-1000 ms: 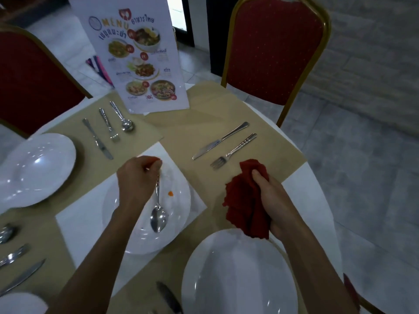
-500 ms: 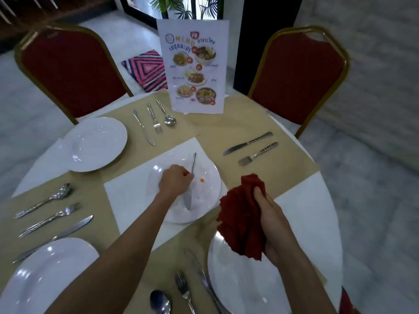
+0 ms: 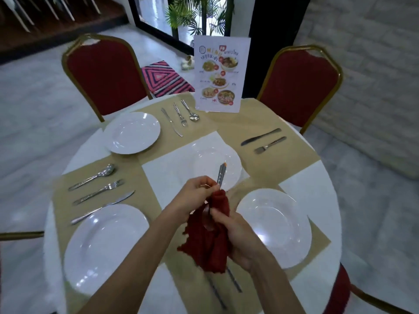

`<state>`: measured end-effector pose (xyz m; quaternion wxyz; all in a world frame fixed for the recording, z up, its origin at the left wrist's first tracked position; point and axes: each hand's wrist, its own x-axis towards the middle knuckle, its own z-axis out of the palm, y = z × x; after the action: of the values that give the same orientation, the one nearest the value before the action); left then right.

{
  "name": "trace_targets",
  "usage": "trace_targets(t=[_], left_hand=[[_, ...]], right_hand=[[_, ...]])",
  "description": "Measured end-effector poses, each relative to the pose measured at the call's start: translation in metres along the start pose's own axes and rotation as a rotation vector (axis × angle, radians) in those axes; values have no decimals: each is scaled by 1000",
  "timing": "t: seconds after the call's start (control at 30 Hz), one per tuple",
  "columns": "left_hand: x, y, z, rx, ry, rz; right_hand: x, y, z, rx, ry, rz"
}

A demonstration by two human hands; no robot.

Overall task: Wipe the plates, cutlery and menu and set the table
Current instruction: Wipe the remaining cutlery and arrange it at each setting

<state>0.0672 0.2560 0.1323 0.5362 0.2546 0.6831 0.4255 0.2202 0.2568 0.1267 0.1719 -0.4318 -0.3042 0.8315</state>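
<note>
- Silver metal spoon (image 3: pixel 221 176) is held above the middle of the round white-clothed table (image 3: pixel 301 193), over the near edge of a round white centre plate (image 3: pixel 204 155). Its handle is pointed up and away, and its bowl is wrapped in a dark red cloth (image 3: pixel 210 248).
- An orange speck is seen at the handle tip; whether it sits on the spoon or the plate behind cannot be told.
- The handle is pinched between the curled fingers of the left hand (image 3: pixel 195 193).
- The cloth is grasped by the right hand (image 3: pixel 242 239), whose fingers are closed round it and the spoon's bowl.
- A white menu card (image 3: pixel 221 73) is stood upright at the far edge. "MENU" can be read at its top beside Thai script, above photographs of dishes; the smaller print is too small to read.
- Three more white plates are laid on tan placemats (image 3: pixel 267 168): a far-left plate (image 3: pixel 132 132), a near-left plate (image 3: pixel 106 243) and a right plate (image 3: pixel 278 225).
- A far cutlery set (image 3: pixel 180 114) and a left cutlery set (image 3: pixel 99 191), each of knife, fork and spoon, are laid out.
- A steel knife (image 3: pixel 260 137) and a steel fork (image 3: pixel 269 145) are laid side by side at the right.
</note>
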Motion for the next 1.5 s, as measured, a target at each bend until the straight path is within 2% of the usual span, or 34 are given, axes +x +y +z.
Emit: trace_targets(t=[0.13,0.23,0.37,0.57,0.63,0.73,0.83,0.9,1.1,1.2,1.33,1.43,1.5], left_hand=[[-33,-12,-31,-38,50,46],[-59,-16,-43,-72,159,71],[-98,-31,-49,-140,261,140],[-145,-65,-16,-38,174,58],[-149,-74,-13,53,137,56],[-146,-77,-17,171,105,121],[-146,-73,-12,404,111,215],[-149,-77,-8,489,121,264],[-160,-89,-7,534,28,314],[-153,-74,-36,637,-106,307],[-136,-45,-92,892,-248,299],[-127,-25,-120,1094,-225,375],[-124,-22,-119,1162,-216,456]], right_hand=[[-14,30,16,-248,11,-62],[-27,40,16,-380,25,-76],[-38,29,7,-305,200,-172],[-30,31,-3,-283,511,-342],[-33,37,6,-272,501,-379],[-39,53,29,-242,410,-294],[-41,67,38,93,300,-218],[-41,71,38,174,288,-227],[-40,62,29,68,487,-268],[-45,60,18,-130,541,-332],[-53,52,8,-545,385,-408],[-72,31,11,-1156,80,-270],[-80,26,29,-1580,-55,-148]])
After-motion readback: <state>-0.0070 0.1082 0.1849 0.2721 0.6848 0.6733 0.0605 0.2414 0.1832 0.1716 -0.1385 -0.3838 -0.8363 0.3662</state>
